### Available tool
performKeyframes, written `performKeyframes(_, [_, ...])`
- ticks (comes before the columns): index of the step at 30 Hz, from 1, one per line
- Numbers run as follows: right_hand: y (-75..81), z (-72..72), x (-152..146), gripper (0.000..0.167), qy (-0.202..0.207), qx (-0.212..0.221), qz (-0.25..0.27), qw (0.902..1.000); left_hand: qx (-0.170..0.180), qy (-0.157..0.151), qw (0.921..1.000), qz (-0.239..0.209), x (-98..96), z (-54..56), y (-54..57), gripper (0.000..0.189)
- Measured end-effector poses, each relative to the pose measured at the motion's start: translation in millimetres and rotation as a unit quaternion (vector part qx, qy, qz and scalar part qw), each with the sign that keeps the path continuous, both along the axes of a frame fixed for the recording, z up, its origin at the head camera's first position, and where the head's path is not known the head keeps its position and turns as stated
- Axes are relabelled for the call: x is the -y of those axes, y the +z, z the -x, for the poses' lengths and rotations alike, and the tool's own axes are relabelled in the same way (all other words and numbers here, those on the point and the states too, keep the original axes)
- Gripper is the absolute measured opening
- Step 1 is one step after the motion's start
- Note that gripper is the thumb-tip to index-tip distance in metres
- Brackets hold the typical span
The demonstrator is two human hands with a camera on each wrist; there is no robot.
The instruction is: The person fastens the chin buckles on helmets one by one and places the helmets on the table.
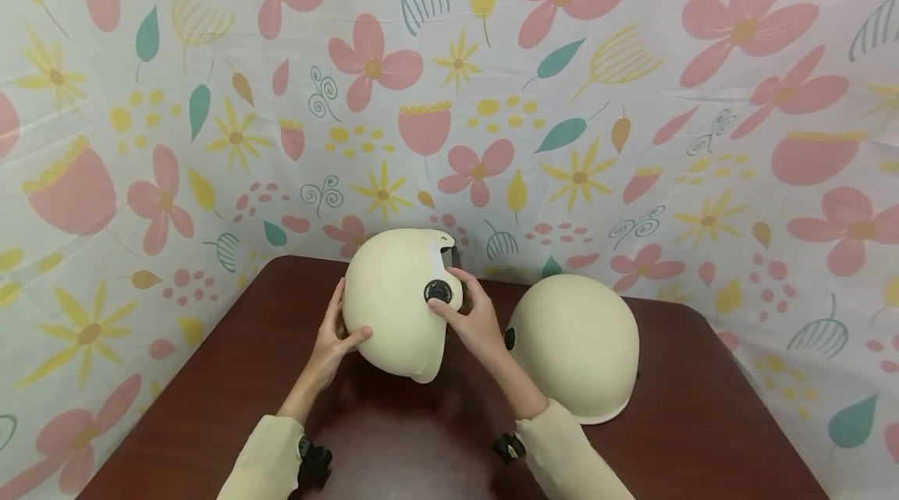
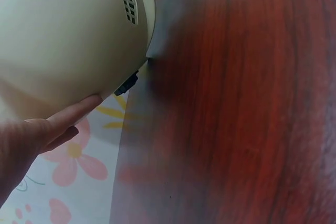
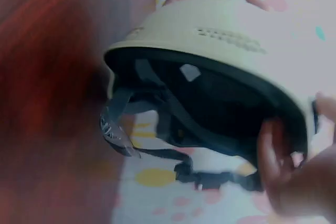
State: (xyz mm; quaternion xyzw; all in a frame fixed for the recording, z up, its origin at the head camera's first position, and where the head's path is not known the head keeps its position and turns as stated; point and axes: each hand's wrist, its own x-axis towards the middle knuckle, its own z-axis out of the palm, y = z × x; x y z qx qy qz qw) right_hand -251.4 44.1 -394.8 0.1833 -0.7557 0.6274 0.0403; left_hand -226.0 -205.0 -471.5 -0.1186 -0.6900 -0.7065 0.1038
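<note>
A cream helmet (image 1: 393,297) is held tilted above the brown table between both hands. My left hand (image 1: 330,340) grips its rounded shell from the left, thumb on the near side. At the rim, my right hand (image 1: 477,317) pinches the edge beside a round black knob (image 1: 438,293), with fingers reaching inside. The right wrist view shows the dark hollow of the helmet (image 3: 210,93), a chin strap (image 3: 118,135) hanging with its buckle, and vent slots along the shell. In the left wrist view, the left hand (image 2: 58,124) lies against the smooth shell.
A second cream helmet (image 1: 576,344) sits dome up on the table (image 1: 232,375), just right of my right forearm. A flower-patterned cloth (image 1: 449,94) hangs behind the table and along its sides. Dark wrist cameras (image 1: 312,461) are strapped at both sleeves.
</note>
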Motion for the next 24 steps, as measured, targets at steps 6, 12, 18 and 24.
performKeyframes(6, [7.0, -9.4, -7, 0.049, -0.128, -0.037, -0.116, 0.9842, -0.02, 0.006, 0.9994, 0.028, -1.5, 1.9, -0.2, 0.097])
performKeyframes(12, [17.2, -7.6, -8, 0.052, -0.113, -0.069, -0.105, 0.9856, -0.032, -0.003, 0.9989, 0.034, -0.4, 6.5, 5.6, 0.097])
performKeyframes(18, [27.8, 1.1, 0, 0.07, 0.005, -0.079, -0.103, 0.9916, -0.027, -0.01, 0.9989, 0.037, -0.4, 7.0, 7.4, 0.097])
performKeyframes(24, [34.1, 0.5, 15, 0.077, 0.008, -0.076, -0.175, 0.9817, -0.022, -0.008, 0.9987, 0.045, 1.3, 5.7, 4.2, 0.096])
